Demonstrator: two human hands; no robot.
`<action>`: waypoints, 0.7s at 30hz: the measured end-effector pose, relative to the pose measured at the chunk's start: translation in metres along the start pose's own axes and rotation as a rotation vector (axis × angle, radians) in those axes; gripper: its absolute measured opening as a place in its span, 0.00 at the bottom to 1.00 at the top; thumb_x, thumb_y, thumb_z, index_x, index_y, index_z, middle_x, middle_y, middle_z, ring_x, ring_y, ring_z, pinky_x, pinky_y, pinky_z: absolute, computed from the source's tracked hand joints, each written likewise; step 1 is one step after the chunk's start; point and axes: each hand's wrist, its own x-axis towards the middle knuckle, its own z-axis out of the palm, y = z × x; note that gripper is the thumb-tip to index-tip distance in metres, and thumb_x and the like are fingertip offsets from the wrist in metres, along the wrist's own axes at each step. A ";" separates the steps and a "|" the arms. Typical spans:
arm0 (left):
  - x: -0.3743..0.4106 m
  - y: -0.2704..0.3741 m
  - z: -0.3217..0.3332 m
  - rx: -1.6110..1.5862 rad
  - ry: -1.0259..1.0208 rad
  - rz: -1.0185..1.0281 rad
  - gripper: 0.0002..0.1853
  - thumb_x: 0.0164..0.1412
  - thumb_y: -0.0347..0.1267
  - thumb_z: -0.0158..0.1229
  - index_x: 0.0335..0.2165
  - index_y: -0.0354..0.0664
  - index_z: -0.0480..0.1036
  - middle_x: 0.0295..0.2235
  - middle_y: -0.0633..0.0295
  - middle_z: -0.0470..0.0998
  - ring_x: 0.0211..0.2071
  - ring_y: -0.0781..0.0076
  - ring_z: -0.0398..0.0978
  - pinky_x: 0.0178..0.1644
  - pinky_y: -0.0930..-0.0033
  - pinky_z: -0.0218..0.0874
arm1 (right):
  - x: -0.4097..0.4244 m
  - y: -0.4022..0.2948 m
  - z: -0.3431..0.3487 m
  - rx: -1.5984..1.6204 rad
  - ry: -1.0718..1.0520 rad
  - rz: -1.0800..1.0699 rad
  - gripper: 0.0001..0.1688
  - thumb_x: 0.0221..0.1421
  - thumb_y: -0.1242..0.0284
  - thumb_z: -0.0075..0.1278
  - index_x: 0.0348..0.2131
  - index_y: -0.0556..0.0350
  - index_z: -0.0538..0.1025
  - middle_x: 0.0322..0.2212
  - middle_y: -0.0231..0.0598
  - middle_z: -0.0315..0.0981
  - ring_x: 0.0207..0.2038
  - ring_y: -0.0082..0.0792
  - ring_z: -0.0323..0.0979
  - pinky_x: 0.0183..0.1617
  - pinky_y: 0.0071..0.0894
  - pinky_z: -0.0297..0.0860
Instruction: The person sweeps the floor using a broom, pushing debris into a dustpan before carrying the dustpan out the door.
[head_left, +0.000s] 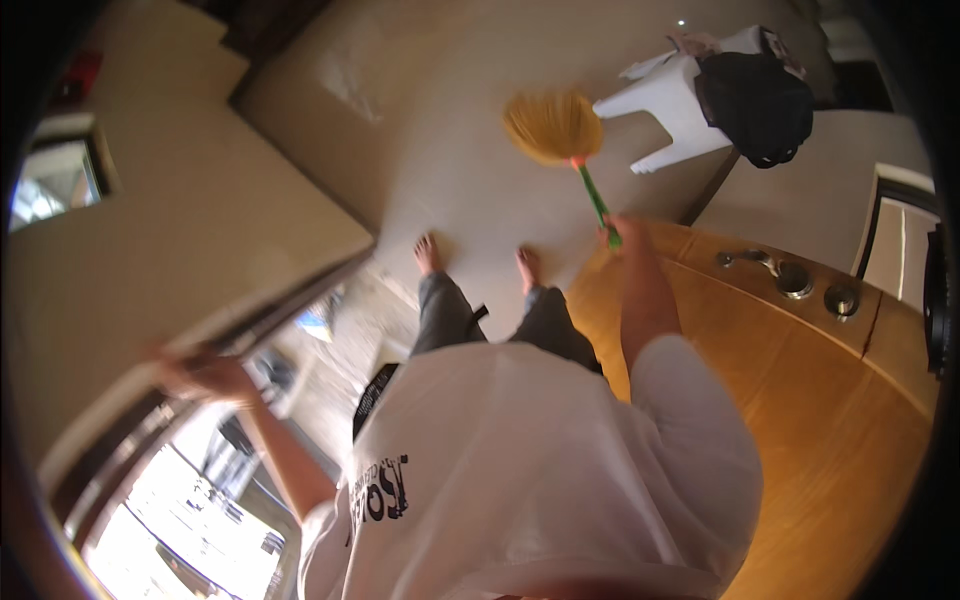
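Note:
My right hand (624, 229) is closed around the green handle of a broom (555, 129), near the handle's end. The broom's yellow straw bristles fan out over the floor beside the legs of a white plastic stool. Over at the left, my left hand (206, 376) is raised at the door frame (247, 315); it is blurred, and whether it touches the frame is unclear. No object shows in it. Both my bare feet are on the smooth floor (465, 180).
An open wooden door (787, 405) with a metal handle (793, 279) stands close on my right. The white plastic stool (667, 90) bears a black cloth item (754, 109). A wall (187, 225) juts in at the left, with a bright doorway opening behind me.

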 end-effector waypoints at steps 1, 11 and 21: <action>-0.027 0.008 0.028 -0.331 -0.251 -0.107 0.20 0.51 0.24 0.43 0.45 0.37 0.58 0.42 0.54 0.63 0.40 0.62 0.63 0.42 0.62 0.55 | 0.002 0.019 -0.003 0.245 0.012 0.206 0.11 0.52 0.69 0.39 0.28 0.60 0.60 0.21 0.45 0.62 0.14 0.25 0.58 0.13 0.21 0.61; -0.065 0.009 0.280 -0.596 -1.532 0.035 0.23 0.50 0.28 0.41 0.48 0.40 0.56 0.45 0.51 0.63 0.47 0.58 0.61 0.49 0.63 0.52 | -0.112 0.396 0.037 0.743 0.195 0.108 0.11 0.49 0.67 0.43 0.29 0.57 0.69 0.23 0.40 0.70 0.21 0.31 0.68 0.24 0.28 0.68; -0.064 -0.006 0.339 -0.559 -1.575 -0.065 0.20 0.50 0.32 0.44 0.44 0.42 0.60 0.38 0.48 0.69 0.41 0.53 0.66 0.44 0.62 0.57 | -0.174 0.364 0.087 1.211 0.226 0.042 0.09 0.48 0.72 0.40 0.28 0.60 0.68 0.23 0.41 0.68 0.22 0.31 0.67 0.24 0.27 0.68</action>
